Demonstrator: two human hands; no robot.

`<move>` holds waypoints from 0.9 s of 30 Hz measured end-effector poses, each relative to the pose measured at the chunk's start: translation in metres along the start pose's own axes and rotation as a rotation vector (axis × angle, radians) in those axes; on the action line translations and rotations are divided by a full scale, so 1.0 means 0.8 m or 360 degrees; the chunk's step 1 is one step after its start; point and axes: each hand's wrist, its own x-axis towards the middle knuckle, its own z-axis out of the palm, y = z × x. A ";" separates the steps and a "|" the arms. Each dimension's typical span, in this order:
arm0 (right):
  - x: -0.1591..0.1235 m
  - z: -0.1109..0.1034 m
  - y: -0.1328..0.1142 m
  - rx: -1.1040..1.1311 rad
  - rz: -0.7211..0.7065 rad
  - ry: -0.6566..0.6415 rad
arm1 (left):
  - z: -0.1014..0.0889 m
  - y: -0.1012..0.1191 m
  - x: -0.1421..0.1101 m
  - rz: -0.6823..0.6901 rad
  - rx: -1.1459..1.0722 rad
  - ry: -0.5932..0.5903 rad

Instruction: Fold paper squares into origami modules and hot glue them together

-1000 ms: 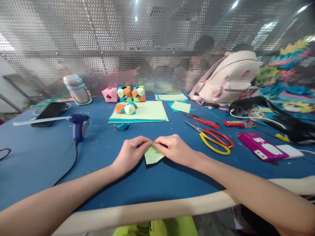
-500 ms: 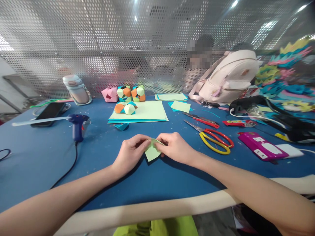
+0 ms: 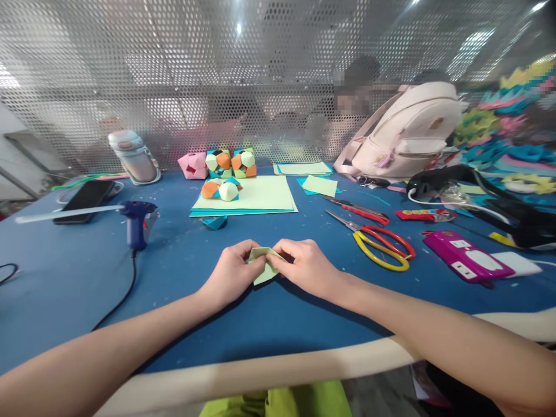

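Observation:
Between my hands is a small pale green piece of folded paper (image 3: 263,277), held just over the blue table (image 3: 278,324). My left hand (image 3: 234,267) pinches its left side between thumb and fingers. On the right side my right hand (image 3: 306,263) grips it the same way, thumb on the near face. Both thumbs almost meet at the middle, and the fingers behind the paper are partly hidden. Beyond my hands lies a stack of pale green and blue paper sheets (image 3: 269,194), with an orange, cream and blue folded paper piece (image 3: 222,190) on it.
Scissors (image 3: 382,249) and a cutter (image 3: 358,209) lie at right, near a purple case (image 3: 467,256). A glue gun (image 3: 138,223), phone (image 3: 84,201) and bottle (image 3: 134,157) are at left. Folded paper balls (image 3: 219,164) and a backpack (image 3: 408,136) stand at the back.
The paper has turned and tilted in my fingers, its top edge now opening up behind the thumbs. My thumbs have come closer together. The view has shifted slightly.

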 end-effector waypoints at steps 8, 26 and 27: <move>0.001 -0.002 -0.001 0.0026 0.0014 -0.0053 | 0.001 -0.002 0.000 -0.0024 0.0054 0.0090; 0.006 0.000 0.012 0.0178 0.0169 0.0003 | 0.006 -0.003 0.003 -0.0054 -0.0401 -0.0174; 0.006 0.000 0.011 0.0214 0.0182 -0.0008 | 0.005 -0.004 0.003 -0.0036 -0.0335 -0.0160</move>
